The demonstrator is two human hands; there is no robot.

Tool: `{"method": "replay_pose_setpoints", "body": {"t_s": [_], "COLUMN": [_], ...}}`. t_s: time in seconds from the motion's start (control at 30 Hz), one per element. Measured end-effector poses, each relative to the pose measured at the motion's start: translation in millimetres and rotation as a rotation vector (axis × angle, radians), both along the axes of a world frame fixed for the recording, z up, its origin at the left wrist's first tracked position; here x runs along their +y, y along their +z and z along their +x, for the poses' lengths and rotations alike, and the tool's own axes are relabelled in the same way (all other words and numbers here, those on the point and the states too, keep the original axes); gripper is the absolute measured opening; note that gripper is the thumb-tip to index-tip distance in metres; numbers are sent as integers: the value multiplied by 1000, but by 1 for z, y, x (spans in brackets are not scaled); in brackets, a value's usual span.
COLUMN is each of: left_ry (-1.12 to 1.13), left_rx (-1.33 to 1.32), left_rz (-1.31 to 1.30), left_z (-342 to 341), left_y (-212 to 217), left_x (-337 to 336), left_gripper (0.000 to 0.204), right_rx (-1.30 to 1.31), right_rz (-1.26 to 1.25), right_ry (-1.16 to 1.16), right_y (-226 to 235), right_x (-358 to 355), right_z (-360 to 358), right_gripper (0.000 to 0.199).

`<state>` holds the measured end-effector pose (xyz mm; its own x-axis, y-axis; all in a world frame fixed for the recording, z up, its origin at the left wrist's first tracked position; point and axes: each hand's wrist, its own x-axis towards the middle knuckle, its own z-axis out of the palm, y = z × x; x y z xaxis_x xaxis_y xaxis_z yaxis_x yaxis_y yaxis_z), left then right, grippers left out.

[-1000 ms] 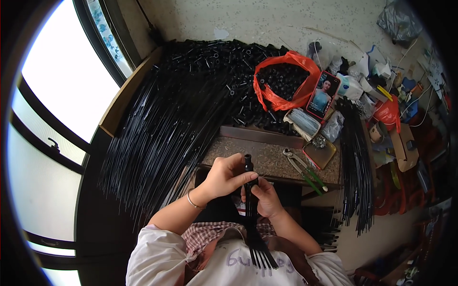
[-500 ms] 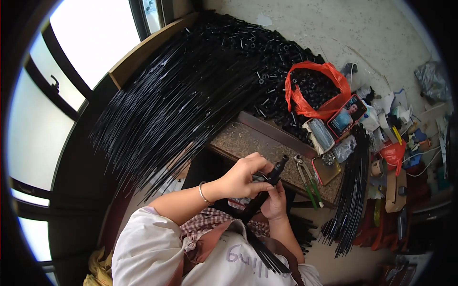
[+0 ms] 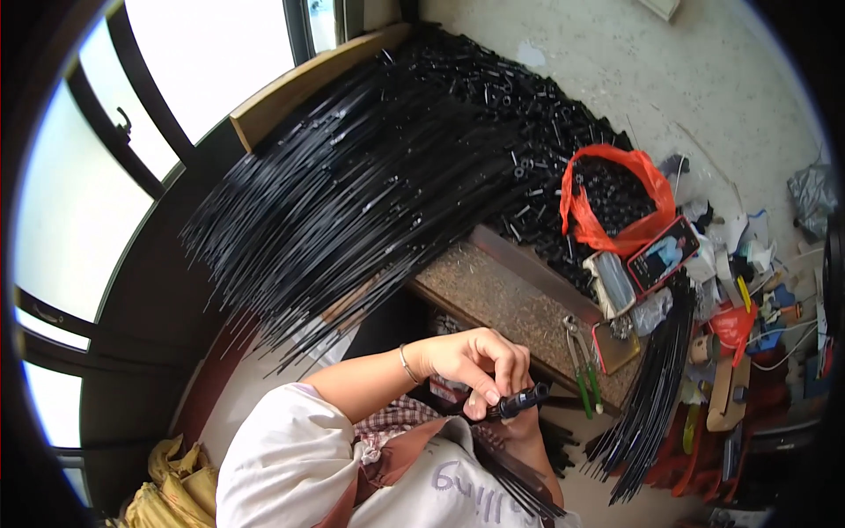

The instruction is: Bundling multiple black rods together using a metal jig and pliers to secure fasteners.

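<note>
Along the worktop's (image 3: 493, 290) near edge: left hand (image 3: 480, 363) pinching a black tubular fitting (image 3: 523, 400), right hand (image 3: 523, 429) gripping beneath, partly hidden; green-handled pliers (image 3: 582, 385) lying near

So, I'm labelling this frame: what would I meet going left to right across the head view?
Yellow bundle, bracelet, left hand, green-handled pliers, phone, small red bag, grey plastic bag.
</note>
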<state>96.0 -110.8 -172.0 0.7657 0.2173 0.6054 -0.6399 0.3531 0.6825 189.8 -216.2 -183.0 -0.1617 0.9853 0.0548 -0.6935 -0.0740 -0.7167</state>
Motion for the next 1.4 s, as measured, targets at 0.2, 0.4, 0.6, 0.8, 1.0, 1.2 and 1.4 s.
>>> {"method": "replay_pose_setpoints", "body": {"t_s": [0.2,0.4,0.6,0.8,1.0,1.2,1.4], "left_ry": [242,817,470,100,486,804,652], "left_rx": [471,513,526,403,514,685,713], "left_rz": [-126,495,175,82,485,588,379], "left_z": [5,35,39,37,39,47,62], "left_y": [25,48,53,40,51,37,31], "left_x": [8,-2,1,1,-7,-24,-10], "left_gripper": [90,46,25,32,47,43,14], "right_rx": [-143,-609,-758,-307,-298,-809,-967], "right_rz": [-67,91,176,193,89,48,242], "right_ry": [-747,-983,-597,-183,-438,-809,-872], "right_y": [14,25,37,26,41,39,23], "right_x": [4,8,-1,0,6,2,13], "right_z": [13,17,53,71,68,56,63], "right_gripper": [17,11,15,18,24,20,22]}}
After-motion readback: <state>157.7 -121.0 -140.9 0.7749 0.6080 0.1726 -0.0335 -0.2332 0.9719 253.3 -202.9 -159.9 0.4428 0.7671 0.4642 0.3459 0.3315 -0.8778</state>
